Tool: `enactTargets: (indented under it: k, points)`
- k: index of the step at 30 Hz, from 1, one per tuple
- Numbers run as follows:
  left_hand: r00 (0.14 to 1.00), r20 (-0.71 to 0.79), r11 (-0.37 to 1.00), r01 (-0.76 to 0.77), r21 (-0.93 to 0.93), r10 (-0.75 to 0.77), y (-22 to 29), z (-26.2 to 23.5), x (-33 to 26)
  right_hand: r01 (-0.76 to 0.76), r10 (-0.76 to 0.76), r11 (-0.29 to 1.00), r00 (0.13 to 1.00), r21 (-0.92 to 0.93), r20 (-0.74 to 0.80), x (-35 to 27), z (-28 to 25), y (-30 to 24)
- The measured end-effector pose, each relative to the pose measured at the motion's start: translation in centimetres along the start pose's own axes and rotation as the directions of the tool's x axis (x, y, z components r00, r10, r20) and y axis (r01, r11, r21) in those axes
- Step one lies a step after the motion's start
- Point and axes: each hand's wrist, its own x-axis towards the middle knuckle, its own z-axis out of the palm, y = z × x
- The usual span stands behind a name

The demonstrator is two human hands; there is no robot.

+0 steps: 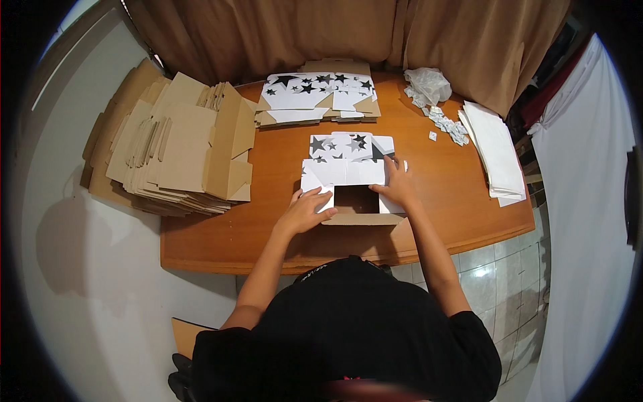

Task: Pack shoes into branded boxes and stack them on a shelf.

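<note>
In front of me on the table lies a partly folded cardboard box [343, 171], white with black and grey stars on its far panel. A dark rectangular opening shows on its near side, and a brown cardboard flap [362, 219] lies below that. My left hand [305, 210] holds the box's left side, fingers on the white flap and thumb pointing in toward the opening. My right hand [400, 183] grips the right side, its thumb by the opening's corner and its fingers reaching over the far right edge. Some of the box's edges are hidden under my fingers.
Stacked flat brown cardboard boxes [181, 144] stand at the left. More star-printed flat cardboard [315, 97] lies at the back. On the right are a crumpled clear plastic bag [429, 87], small white pieces [449, 126] and a white sheet stack [492, 151]. Brown curtains [281, 33] hang behind the table.
</note>
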Motion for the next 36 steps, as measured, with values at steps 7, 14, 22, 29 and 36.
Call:
enactTargets:
  k: [7, 14, 22, 29, 36]
  points:
    - [0.986, 0.137, 0.995, 0.099, 0.011, -0.100, -0.8, 0.4, 0.3, -0.009, 0.008, 0.999, 1.000, -0.043, -0.011, -0.4, -0.3, -0.6]
    - [0.996, 0.064, 0.996, -0.064, -0.059, 0.068, -2.4, -0.1, -0.7, 0.029, 0.014, 0.958, 0.989, 0.285, -0.145, -0.5, -0.3, 1.3]
    - [0.883, -0.407, 0.949, 0.115, -0.293, -0.232, -1.6, 2.6, 2.0, -0.029, 0.126, 0.686, 0.989, 0.727, -0.080, -1.8, 0.1, 4.0]
    - [0.758, -0.551, 0.937, 0.277, -0.211, -0.348, -2.0, 5.0, 4.1, 0.016, 0.084, 0.873, 0.980, 0.488, -0.182, -3.4, 0.9, 2.3]
    - [0.716, -0.561, 0.886, 0.459, -0.072, -0.416, 0.0, 5.5, 4.5, -0.103, 0.148, 0.956, 0.978, 0.275, -0.147, -3.6, 1.4, 1.6]
